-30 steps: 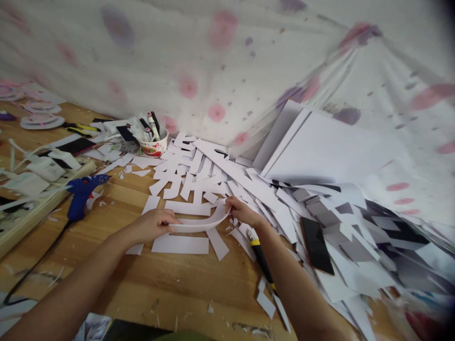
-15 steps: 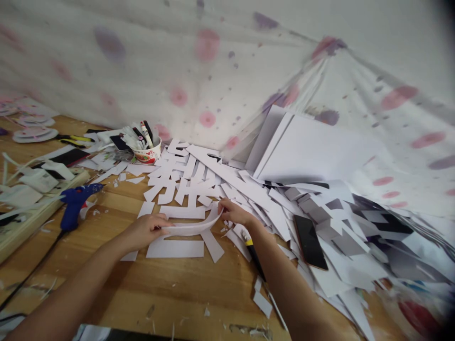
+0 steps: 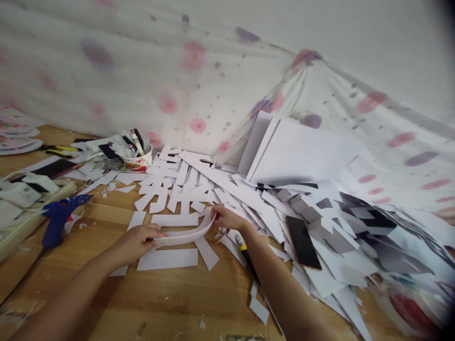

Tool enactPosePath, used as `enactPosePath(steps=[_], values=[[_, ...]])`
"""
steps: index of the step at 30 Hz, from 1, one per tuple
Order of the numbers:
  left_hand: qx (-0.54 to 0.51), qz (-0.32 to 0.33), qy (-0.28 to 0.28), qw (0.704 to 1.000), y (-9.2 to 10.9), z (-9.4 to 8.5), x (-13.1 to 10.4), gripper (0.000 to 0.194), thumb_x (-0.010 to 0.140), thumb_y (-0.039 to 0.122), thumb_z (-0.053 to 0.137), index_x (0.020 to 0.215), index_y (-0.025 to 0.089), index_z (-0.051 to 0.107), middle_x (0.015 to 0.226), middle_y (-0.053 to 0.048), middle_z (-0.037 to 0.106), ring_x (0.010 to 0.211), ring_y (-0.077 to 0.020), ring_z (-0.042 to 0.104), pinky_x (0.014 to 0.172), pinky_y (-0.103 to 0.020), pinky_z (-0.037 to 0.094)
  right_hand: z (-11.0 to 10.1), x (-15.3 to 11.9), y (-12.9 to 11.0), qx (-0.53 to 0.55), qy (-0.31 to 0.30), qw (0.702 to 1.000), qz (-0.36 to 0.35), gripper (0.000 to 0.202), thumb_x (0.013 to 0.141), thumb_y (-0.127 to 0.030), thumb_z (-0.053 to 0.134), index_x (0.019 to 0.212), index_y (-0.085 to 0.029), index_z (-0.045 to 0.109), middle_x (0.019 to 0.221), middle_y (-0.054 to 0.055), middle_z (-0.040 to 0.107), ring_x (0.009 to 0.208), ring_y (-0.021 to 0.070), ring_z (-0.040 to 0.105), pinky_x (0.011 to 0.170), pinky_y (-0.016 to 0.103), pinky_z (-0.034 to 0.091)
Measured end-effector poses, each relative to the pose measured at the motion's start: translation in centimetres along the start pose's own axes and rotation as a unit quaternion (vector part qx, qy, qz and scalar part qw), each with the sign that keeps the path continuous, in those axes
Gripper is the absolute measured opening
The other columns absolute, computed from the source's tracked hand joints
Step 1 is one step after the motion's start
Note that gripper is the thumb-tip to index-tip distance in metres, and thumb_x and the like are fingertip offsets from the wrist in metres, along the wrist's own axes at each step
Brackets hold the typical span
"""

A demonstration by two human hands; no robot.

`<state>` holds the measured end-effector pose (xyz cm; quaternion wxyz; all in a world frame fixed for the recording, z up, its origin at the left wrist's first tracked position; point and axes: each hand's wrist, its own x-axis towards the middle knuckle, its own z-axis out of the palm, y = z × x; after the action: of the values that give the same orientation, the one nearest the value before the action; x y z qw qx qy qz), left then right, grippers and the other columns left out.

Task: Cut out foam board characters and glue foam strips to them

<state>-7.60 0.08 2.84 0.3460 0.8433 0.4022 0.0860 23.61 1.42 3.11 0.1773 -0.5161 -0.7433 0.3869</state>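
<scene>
A narrow white paper strip (image 3: 186, 236) is stretched between my two hands and curves upward at its right end. My left hand (image 3: 142, 239) pinches the strip's left end. The right end is pinched by the fingertips of my right hand (image 3: 224, 218). Beneath the strip lie flat white pieces, among them a wide rectangle (image 3: 167, 259) and a short slanted piece (image 3: 206, 253). Cut-out paper shapes (image 3: 167, 182) lie just behind my hands.
Left, a blue glue gun (image 3: 57, 220) lies beside a power strip (image 3: 60, 194). A pen cup (image 3: 138, 163) stands behind. At right are a phone (image 3: 304, 242), paper scraps and folded sheets (image 3: 298, 151). A yellow-and-black tool (image 3: 247, 255) lies by my right forearm.
The whole view has shifted, so most things appear further left. The strip in my hands is bent into a deeper curve, and both hands still grip it.
</scene>
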Motion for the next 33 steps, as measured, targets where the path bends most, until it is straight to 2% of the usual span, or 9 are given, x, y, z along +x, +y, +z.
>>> enactPosePath(steps=[4, 13, 23, 27, 33], values=[[-0.005, 0.008, -0.019, 1.000, -0.2, 0.0, 0.1, 0.032, 0.080, 0.025, 0.041, 0.098, 0.025, 0.067, 0.087, -0.002, 0.061, 0.078, -0.0135, 0.056, 0.072, -0.023, 0.042, 0.0, -0.2, 0.1, -0.006, -0.004, 1.000, -0.003, 0.019, 0.058, -0.007, 0.055, 0.071, -0.019, 0.048, 0.078, -0.004, 0.047, 0.067, 0.0100, 0.047, 0.062, 0.023, 0.041], [0.018, 0.001, -0.033, 0.999, 0.5, -0.4, 0.2, 0.031, 0.082, 0.027, 0.040, 0.097, 0.023, 0.067, 0.088, -0.003, 0.061, 0.078, -0.0132, 0.057, 0.073, -0.023, 0.041, 0.4, 0.0, 0.1, -0.057, -0.001, 0.998, 0.002, 0.017, 0.060, -0.013, 0.055, 0.073, -0.020, 0.048, 0.083, -0.001, 0.042, 0.064, 0.0105, 0.043, 0.058, 0.024, 0.039], [0.011, 0.011, -0.023, 1.000, 0.3, -0.4, 0.1, 0.031, 0.081, 0.026, 0.041, 0.096, 0.025, 0.068, 0.088, -0.002, 0.062, 0.081, -0.0132, 0.057, 0.072, -0.021, 0.041, 0.2, 0.6, -1.2, -0.103, -0.003, 0.995, -0.005, 0.018, 0.057, -0.009, 0.055, 0.069, -0.019, 0.046, 0.079, -0.001, 0.042, 0.071, 0.0129, 0.043, 0.064, 0.024, 0.037], [-0.002, 0.003, -0.021, 1.000, 0.4, -0.7, 0.2, 0.031, 0.082, 0.030, 0.040, 0.094, 0.023, 0.068, 0.087, -0.003, 0.061, 0.081, -0.0138, 0.057, 0.073, -0.021, 0.041, 0.1, 0.6, -1.2, -0.110, 0.004, 0.994, 0.007, 0.017, 0.058, -0.011, 0.054, 0.071, -0.019, 0.047, 0.082, 0.000, 0.044, 0.071, 0.0128, 0.044, 0.064, 0.024, 0.037], [0.003, -0.010, -0.031, 0.999, 0.4, -0.6, 0.1, 0.033, 0.081, 0.025, 0.039, 0.096, 0.025, 0.068, 0.088, -0.002, 0.061, 0.080, -0.0131, 0.057, 0.070, -0.020, 0.040, 0.4, 0.6, -1.1, -0.114, 0.004, 0.993, 0.021, 0.017, 0.058, -0.012, 0.053, 0.073, -0.019, 0.048, 0.084, 0.000, 0.044, 0.068, 0.0122, 0.043, 0.061, 0.024, 0.037]])
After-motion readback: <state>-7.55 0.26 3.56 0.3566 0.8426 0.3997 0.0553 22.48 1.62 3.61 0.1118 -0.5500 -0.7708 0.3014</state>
